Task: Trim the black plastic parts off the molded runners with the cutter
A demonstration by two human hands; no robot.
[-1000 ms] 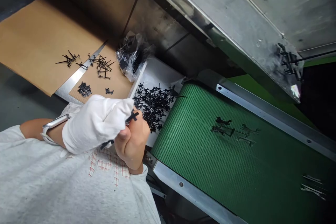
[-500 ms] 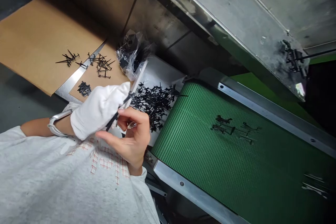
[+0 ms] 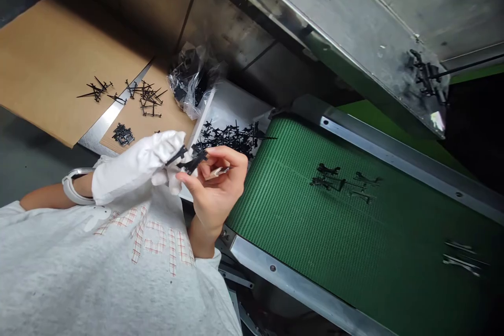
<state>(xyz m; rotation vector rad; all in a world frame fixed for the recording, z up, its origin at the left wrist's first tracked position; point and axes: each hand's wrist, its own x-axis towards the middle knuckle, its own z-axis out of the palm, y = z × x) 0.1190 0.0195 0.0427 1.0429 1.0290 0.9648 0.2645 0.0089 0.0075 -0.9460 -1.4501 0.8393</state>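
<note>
My left hand (image 3: 137, 165), in a white glove, pinches one end of a small black plastic part (image 3: 188, 160). My bare right hand (image 3: 216, 184) grips the other end between thumb and fingers. Both hands meet over the near edge of a white tray (image 3: 236, 107). The tray holds a pile of black plastic parts (image 3: 230, 136) of the same kind.
A green conveyor belt (image 3: 315, 231) with metal side rails carries several black parts (image 3: 340, 181) and more at the right (image 3: 460, 260). A brown cardboard sheet (image 3: 47, 63) holds scattered parts (image 3: 145, 97) and a small pile (image 3: 123, 135). A clear plastic bag (image 3: 189, 81) lies behind the tray.
My hands have gone from a tight clench to a fingertip pinch. The right hand rose and moved right toward the tray. The black part now lies level between both hands.
</note>
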